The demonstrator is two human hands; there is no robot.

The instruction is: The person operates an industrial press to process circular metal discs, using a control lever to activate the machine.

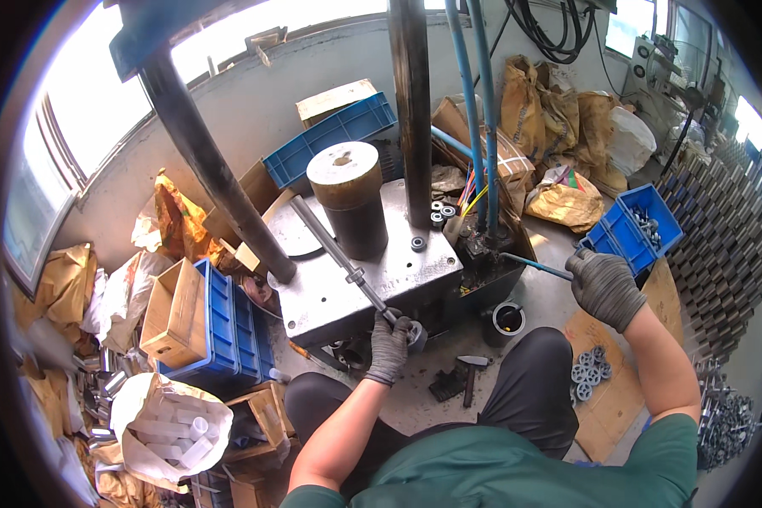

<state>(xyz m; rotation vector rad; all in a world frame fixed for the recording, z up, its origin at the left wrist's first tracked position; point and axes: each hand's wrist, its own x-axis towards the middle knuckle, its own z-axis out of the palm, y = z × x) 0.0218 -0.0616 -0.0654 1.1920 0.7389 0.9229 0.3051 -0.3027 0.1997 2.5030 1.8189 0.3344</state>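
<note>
My left hand [389,349], in a grey work glove, is closed round the lower part of a long steel rod [322,235]. The rod slants up and to the left over the metal press table [313,306], with a collar [355,276] partway along it. A round metal piece [416,337] shows at the rod's lower end, partly hidden by the fingers. On the right, my gloved right hand [605,289] wraps round the end of a thin blue lever [533,266] that comes from the machine. A thick steel cylinder [347,203] stands on the table beyond the rod.
Dark columns [411,110] rise at the press table. Black rings [418,244] lie on it. A hammer [472,372] and black cup [505,323] are on the floor. Wheel-shaped parts [591,372] lie on cardboard; blue bins [635,224] and a sack of white tubes [171,423] stand around.
</note>
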